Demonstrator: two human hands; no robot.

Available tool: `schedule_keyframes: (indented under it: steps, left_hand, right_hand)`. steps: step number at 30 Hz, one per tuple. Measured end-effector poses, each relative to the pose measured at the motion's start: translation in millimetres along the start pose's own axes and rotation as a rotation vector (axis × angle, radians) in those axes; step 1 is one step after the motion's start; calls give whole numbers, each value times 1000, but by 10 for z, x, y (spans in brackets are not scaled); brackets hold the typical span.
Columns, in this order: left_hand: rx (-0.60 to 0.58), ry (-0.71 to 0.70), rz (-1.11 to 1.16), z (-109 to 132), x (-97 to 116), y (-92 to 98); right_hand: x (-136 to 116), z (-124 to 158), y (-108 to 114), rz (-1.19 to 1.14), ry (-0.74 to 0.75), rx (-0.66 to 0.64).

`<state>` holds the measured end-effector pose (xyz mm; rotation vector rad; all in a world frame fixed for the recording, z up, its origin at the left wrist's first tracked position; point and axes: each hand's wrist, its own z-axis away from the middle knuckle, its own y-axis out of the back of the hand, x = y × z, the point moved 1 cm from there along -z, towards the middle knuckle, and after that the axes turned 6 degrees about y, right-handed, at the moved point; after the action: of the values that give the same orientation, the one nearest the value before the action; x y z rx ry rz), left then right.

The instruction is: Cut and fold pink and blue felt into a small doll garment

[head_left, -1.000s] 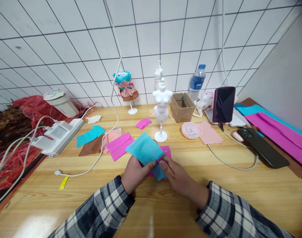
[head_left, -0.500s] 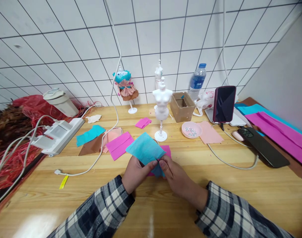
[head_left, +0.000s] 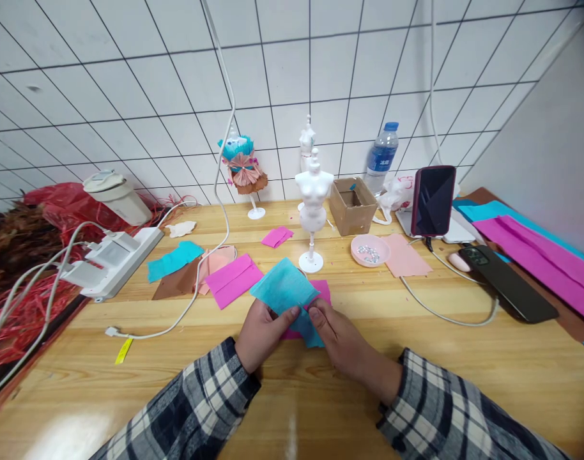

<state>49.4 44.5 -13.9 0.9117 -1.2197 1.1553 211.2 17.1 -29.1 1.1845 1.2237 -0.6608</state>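
A square of turquoise crepe paper (head_left: pixel 283 284) is held up between my two hands, over the middle of the table. My left hand (head_left: pixel 268 329) grips its lower left part, thumb on top. With thumb and fingers pinched together, my right hand (head_left: pixel 337 329) holds its lower right corner. A lower flap of the turquoise paper hangs between the hands. Behind and under it lies a magenta paper piece (head_left: pixel 324 289), mostly covered. Just beyond the paper stands a white mini dress form (head_left: pixel 314 201) on a round base.
Left lie a folded magenta paper (head_left: pixel 232 281), turquoise paper (head_left: pixel 174 260) and a power strip (head_left: pixel 124 262) with cables. Behind stand a decorated dress form (head_left: pixel 245 166) and a cardboard box (head_left: pixel 353 206). Right are a pink dish (head_left: pixel 370 251) of small shiny pieces and a phone (head_left: pixel 510 284).
The turquoise paper has tilted and shifted slightly right, and its lower flap spreads out more between my hands. Both hands keep their hold nearly in place.
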Motion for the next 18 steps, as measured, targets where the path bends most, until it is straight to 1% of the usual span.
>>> schedule_keyframes:
  steps: [5, 13, 18]
  left_hand:
    - [33, 11, 23, 6, 8, -15]
    - [-17, 9, 1, 0, 51, -46]
    - [28, 0, 8, 4, 40, -41]
  right_hand:
    - [-14, 8, 4, -1, -17, -3]
    - [-3, 0, 2, 1, 2, 24]
    - [10, 9, -9, 16, -7, 22]
